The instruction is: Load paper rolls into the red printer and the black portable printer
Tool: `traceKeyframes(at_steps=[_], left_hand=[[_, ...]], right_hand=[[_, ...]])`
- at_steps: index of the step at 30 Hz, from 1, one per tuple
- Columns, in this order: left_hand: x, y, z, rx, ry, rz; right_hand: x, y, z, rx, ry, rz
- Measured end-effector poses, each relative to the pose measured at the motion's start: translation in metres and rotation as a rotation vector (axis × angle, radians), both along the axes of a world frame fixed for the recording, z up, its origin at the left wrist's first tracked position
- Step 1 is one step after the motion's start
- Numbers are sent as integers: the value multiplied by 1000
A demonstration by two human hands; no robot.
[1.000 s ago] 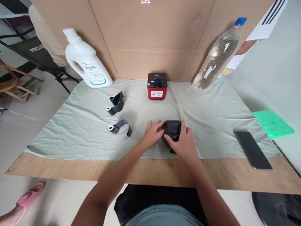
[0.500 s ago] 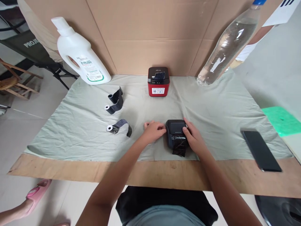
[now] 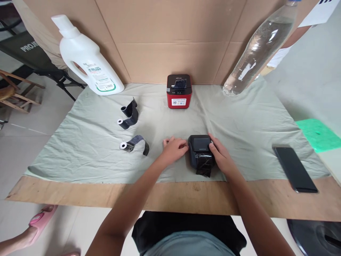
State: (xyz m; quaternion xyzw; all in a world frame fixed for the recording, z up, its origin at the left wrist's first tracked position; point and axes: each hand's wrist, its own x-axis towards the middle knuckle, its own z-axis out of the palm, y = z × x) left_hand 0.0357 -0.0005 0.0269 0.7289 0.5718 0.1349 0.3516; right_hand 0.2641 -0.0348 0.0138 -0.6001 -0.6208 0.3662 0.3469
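A small black portable printer (image 3: 201,145) lies on the cloth in front of me, with a glossy black strip (image 3: 204,164) hanging from its front. My right hand (image 3: 221,154) grips the printer's right side, thumb on the top edge and fingers along the far side. At the left side, my left hand (image 3: 174,150) is closed, its curled fingertips at the casing. Whatever those fingertips hold, if anything, is hidden. Farther left, a partly unrolled black roll (image 3: 128,146) lies near two more dark rolls (image 3: 129,115) joined by a strip.
A red and black box-shaped printer (image 3: 179,96) stands at the back against a cardboard wall (image 3: 170,58). White detergent bottle (image 3: 89,64) back left; clear water bottle (image 3: 255,53) back right. A phone (image 3: 294,169) lies right, near a green sheet (image 3: 318,134). A person's foot in a pink sandal (image 3: 42,218) shows lower left.
My right thumb has slid slightly right, toward the printer's edge. The left hand stays at the printer's side. The whole view has shifted slightly.
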Motion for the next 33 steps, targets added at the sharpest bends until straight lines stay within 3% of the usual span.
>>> traceKeyframes(at_steps=[5, 14, 19, 23, 25, 28, 30, 33], left_hand=[[-4, -7, 3, 42, -93, 28], [-8, -10, 3, 103, -234, -51], [-7, -9, -1, 120, -267, -30], [-6, -7, -3, 131, -303, -13], [-6, -7, -3, 126, -307, -8], [-6, -6, -4, 124, -303, -4], [-6, -6, -6, 130, -302, -7], [-7, -5, -8, 138, -301, -19]], right_hand=[[3, -1, 2, -12, 32, 1], [25, 6, 22, 13, 6, 264], [18, 44, 33, 93, -130, 113], [5, 75, 25, 96, -119, 46], [1, 75, 18, 77, -95, -17], [1, 60, 17, 205, -146, -159], [2, 48, 25, 275, -264, -88], [-3, 41, 47, 141, -555, 175]])
